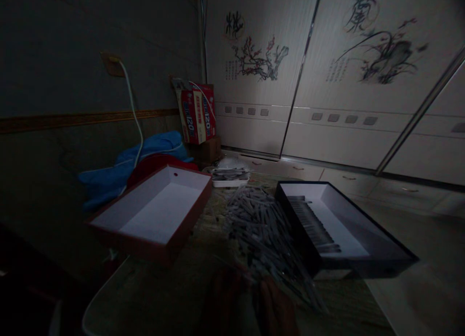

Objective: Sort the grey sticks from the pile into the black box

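My left hand [223, 290] and my right hand [274, 302] are close together at the table's near edge, both dim and blurred. Their fingers are curled inward. A thin pale stick seems to lie between the fingertips, but its details are lost in the dark. Just beyond them spreads a loose pile of slim, pen-like sticks [257, 219], greyish with dark parts. To the right, a black box [348, 224] with a white inside holds a row of similar sticks [312, 224] laid side by side along its left wall.
An open red box [156, 210] with a white inside stands at left. Behind the pile, a small white tray [230, 182] holds more sticks. Blue fabric [152, 149], a red-and-white carton [198, 113] and a wall cord [132, 103] are farther back, before sliding doors [254, 127].
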Available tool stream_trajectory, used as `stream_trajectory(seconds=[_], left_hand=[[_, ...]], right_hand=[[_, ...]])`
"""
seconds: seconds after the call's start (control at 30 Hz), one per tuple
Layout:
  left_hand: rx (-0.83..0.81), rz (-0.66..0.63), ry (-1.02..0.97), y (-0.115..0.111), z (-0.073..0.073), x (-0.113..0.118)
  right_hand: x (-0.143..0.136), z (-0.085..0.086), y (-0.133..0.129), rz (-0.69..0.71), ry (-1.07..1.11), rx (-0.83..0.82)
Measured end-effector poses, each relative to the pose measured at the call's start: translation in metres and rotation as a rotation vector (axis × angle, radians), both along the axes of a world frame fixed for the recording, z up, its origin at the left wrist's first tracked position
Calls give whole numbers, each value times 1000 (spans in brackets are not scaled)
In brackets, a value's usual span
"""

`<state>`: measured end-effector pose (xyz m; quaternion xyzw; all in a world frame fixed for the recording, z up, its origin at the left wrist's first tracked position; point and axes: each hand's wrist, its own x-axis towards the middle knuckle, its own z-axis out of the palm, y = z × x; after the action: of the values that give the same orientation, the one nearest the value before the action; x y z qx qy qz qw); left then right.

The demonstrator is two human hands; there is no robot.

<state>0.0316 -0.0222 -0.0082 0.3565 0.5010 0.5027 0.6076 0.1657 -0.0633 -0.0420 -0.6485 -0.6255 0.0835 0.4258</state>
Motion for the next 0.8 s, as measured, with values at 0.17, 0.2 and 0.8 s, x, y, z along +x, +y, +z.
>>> stream_trajectory(seconds=[0.17, 0.2, 0.8], left_hand=[[12, 26, 33, 1, 1, 0], [16, 23, 41, 1, 1, 0], [23, -21, 14, -3, 6, 1]], right_hand=[[-1, -2, 2, 36, 6, -38], [-2, -2, 2, 45, 2, -35], [-2, -20, 9, 3, 39, -80]])
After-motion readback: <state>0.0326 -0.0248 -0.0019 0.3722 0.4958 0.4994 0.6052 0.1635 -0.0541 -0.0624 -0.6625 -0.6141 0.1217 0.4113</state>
